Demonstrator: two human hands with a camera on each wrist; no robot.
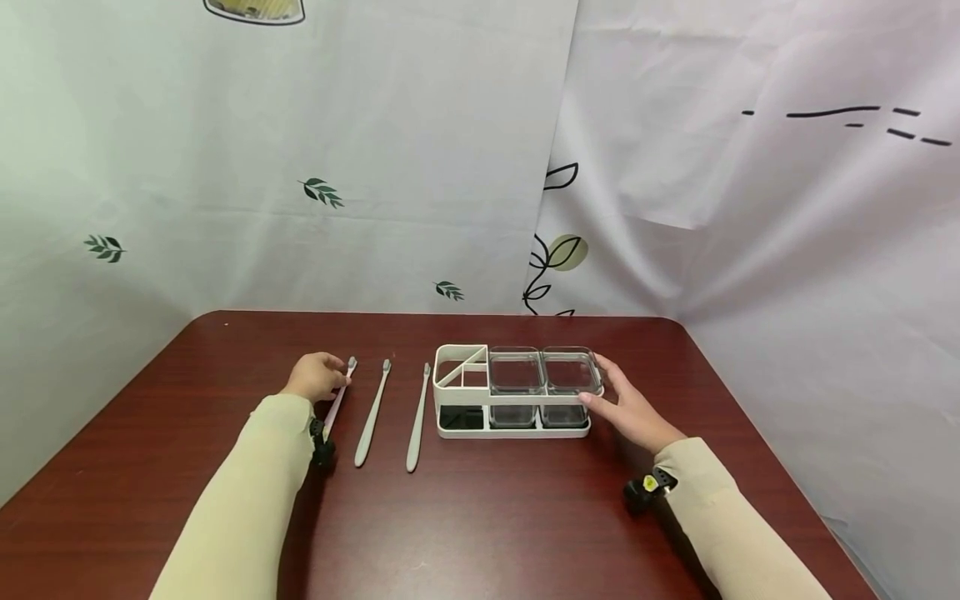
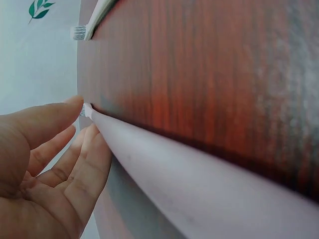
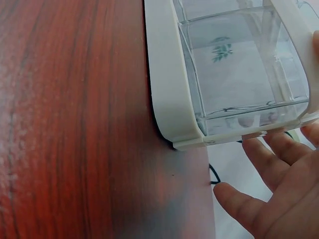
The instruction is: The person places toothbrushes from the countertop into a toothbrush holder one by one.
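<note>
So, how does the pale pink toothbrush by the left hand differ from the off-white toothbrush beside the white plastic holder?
The pale pink toothbrush looks rosier than the off-white toothbrush. The left hand is at the pink one's head; no hand touches the off-white one. Both are slender, with bristles at the far end.

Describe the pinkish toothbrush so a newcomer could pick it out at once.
On the dark red table, left of the white rack, three toothbrushes lie in a row. The pinkish toothbrush is the leftmost, farthest from the rack, with the left hand at its bristled end. Its tint sets it apart: the other two look greyish white.
</note>
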